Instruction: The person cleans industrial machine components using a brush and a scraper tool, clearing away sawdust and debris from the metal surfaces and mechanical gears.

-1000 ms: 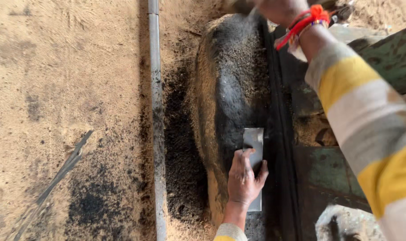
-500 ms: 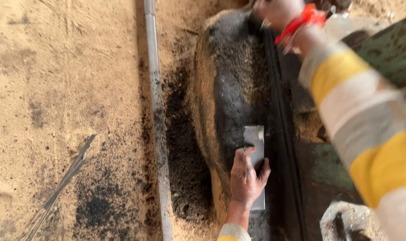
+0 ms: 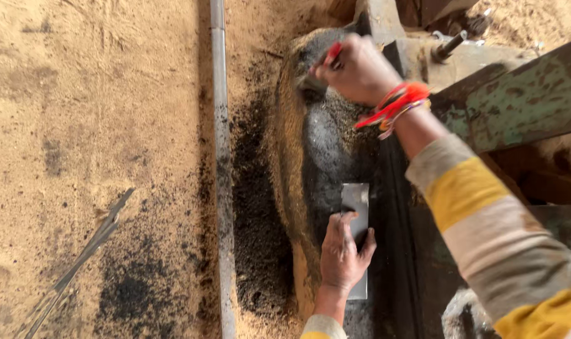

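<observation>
Left hand (image 3: 343, 254) lies flat, fingers spread, on a grey metal plate (image 3: 356, 204). Right hand (image 3: 356, 70) grips a red-handled brush (image 3: 320, 72) against the dusty machine housing (image 3: 314, 144).

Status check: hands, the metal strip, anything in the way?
Left hand pressed flat on metal strip, grip open. Right hand closed around red-handled tool against the dusty drum. Sawdust heaped around; nothing blocking.
</observation>
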